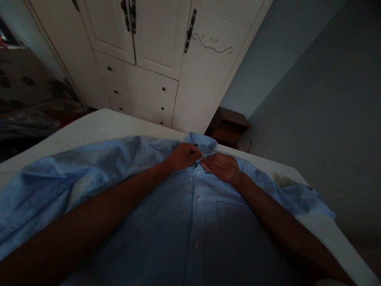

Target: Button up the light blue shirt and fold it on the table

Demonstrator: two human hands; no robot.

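Observation:
A light blue button-up shirt (166, 206) lies front side up on a white table (98, 127), collar at the far end and sleeves spread to both sides. My left hand (183, 156) is closed, pinching the shirt's front edge just under the collar (202, 143). My right hand (223, 167) rests on the other side of the placket, fingers pressed together on the cloth near the top button. Both hands meet at the neck opening. Several white buttons run down the placket toward me.
A white wardrobe (154, 51) with drawers and dark handles stands behind the table. A small brown wooden stand (229, 125) sits by the grey wall at right. Dark patterned bedding (29, 107) lies at far left. The table's right edge (336, 242) runs diagonally.

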